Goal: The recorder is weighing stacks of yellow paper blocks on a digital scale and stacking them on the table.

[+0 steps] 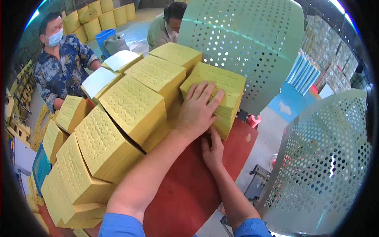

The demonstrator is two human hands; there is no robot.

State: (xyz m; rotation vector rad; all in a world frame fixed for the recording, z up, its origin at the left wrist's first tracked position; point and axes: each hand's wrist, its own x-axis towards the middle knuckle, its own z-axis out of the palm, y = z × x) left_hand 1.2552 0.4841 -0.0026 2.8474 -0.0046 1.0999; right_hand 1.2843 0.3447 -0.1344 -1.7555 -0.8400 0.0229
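Observation:
A block-shaped stack of yellow paper (215, 75), embossed with wavy rows, stands at the right end of a row of similar stacks. My left hand (201, 104) lies on it, fingers spread over the top and its near edge. Lower down, my right hand (214, 152) touches the stack's near side by the table, thumb apart from a stretched finger; its other fingers are partly hidden. More yellow stacks (132, 102) stand close together to the left of my arms. The red tabletop (181, 193) shows beneath my forearms.
Green perforated metal guards rise behind the table (237, 35) and at the right (319, 166). One person in a patterned jacket (65, 63) stands at the far left; another (166, 27) is behind the stacks. Yellow rolls (92, 27) and a blue bin (103, 39) stand farther back.

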